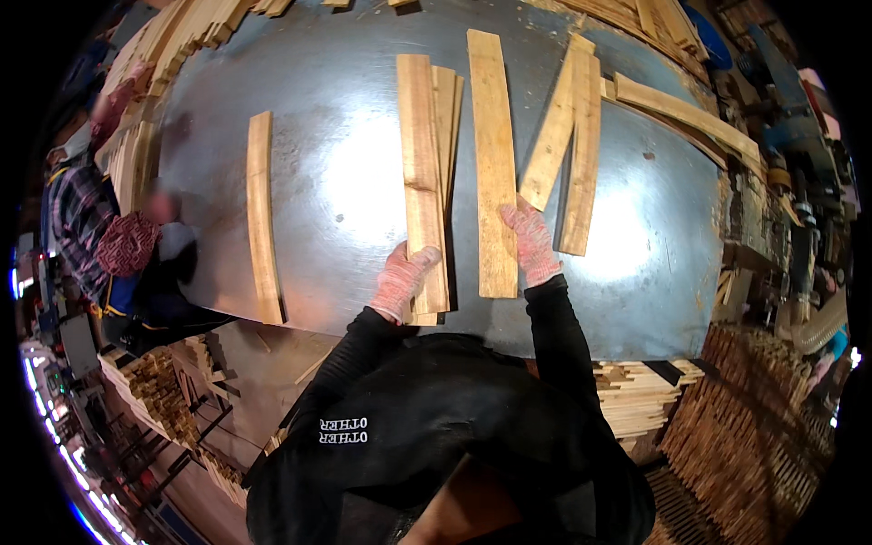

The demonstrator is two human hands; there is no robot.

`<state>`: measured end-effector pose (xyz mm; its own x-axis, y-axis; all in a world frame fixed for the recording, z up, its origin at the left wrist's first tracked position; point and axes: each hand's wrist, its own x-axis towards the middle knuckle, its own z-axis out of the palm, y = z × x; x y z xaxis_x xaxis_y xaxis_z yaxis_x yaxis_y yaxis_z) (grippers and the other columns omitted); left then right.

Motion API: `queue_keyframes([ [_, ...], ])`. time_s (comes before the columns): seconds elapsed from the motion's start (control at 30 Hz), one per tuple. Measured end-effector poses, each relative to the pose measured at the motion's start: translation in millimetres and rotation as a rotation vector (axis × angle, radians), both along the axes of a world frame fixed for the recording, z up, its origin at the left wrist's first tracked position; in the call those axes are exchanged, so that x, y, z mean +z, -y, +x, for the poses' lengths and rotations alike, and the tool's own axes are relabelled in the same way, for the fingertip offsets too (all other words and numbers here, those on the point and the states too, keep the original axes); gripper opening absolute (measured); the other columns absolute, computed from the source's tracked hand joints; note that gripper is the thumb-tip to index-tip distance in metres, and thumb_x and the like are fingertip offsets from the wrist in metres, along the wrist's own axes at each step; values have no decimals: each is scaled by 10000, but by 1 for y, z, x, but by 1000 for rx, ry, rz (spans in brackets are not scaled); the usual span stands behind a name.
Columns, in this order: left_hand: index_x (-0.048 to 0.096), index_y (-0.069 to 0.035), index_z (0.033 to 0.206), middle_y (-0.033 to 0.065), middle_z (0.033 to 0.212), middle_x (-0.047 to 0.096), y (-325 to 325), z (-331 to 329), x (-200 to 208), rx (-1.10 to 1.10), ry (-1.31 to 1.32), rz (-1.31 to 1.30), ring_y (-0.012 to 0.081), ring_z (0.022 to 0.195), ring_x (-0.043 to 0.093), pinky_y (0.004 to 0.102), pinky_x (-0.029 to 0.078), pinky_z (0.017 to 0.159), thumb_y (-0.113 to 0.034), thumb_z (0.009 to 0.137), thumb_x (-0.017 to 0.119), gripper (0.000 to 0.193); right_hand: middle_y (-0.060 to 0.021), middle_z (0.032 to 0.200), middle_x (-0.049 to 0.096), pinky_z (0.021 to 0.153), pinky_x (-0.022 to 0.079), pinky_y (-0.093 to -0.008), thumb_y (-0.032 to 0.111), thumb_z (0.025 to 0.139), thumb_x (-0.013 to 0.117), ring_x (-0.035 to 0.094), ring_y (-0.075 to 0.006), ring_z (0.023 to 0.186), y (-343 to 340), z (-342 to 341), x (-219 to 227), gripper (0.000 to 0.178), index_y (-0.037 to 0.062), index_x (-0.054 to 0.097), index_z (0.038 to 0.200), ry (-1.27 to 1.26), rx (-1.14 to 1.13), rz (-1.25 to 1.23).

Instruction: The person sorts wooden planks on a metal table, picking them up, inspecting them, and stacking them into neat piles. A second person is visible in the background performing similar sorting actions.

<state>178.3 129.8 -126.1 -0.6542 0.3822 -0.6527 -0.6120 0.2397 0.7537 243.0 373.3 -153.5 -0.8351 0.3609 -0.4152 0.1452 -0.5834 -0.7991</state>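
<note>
My left hand point(400, 283), in a pinkish knit glove, is closed on the near end of a wooden board point(421, 154), its thumb lying over the top face. Other boards point(444, 100) lie partly beneath and beside that one. My right hand point(534, 243), gloved alike, grips the right edge of a second wooden board point(492, 145), the thumb on top and the other fingers hidden or hard to see. Just beyond the right hand, two more boards point(582, 154) rest with their far ends overlapping in a narrow V.
A smooth metal tabletop point(336, 245) carries a lone board point(262, 213) at the left. Board stacks line the far edge, with long strips point(681, 113) at far right. A co-worker in a plaid sleeve point(82, 209) stands at the left edge. Stacked wood point(727, 418) sits below right.
</note>
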Motion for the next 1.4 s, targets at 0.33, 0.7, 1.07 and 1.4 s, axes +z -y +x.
queue_keyframes([
  [0.33,419,-138,1495,85,1510,453,13,35,-155,-14,-273,424,236,1415,380,371,301,1179,-356,1041,392,504,-94,1171,635,946,465,-285,213,1007,567,579,-166,1057,179,-136,72,411,-20,524,1343,-124,360,-4],
  [0.7,521,-16,1323,89,1099,640,14,14,-65,-70,-26,189,215,956,613,359,502,846,-315,897,684,546,-229,1253,631,1028,454,-419,370,998,451,592,-383,1181,269,-228,5,516,-11,531,1336,-345,1317,1126],
  [1.07,522,25,1310,107,1042,668,-9,-15,-21,-99,-22,-140,192,885,630,350,531,789,-305,851,752,610,-293,1268,553,1027,424,-504,526,763,744,547,-472,1172,-109,-67,12,946,17,344,1454,911,191,1529],
  [1.4,554,30,1267,139,1043,677,-20,-36,3,9,-109,-189,216,910,641,364,523,820,-312,838,730,576,-274,1365,515,1030,450,-443,526,794,751,509,-411,1268,-5,-103,46,959,58,321,1511,802,98,1231],
])
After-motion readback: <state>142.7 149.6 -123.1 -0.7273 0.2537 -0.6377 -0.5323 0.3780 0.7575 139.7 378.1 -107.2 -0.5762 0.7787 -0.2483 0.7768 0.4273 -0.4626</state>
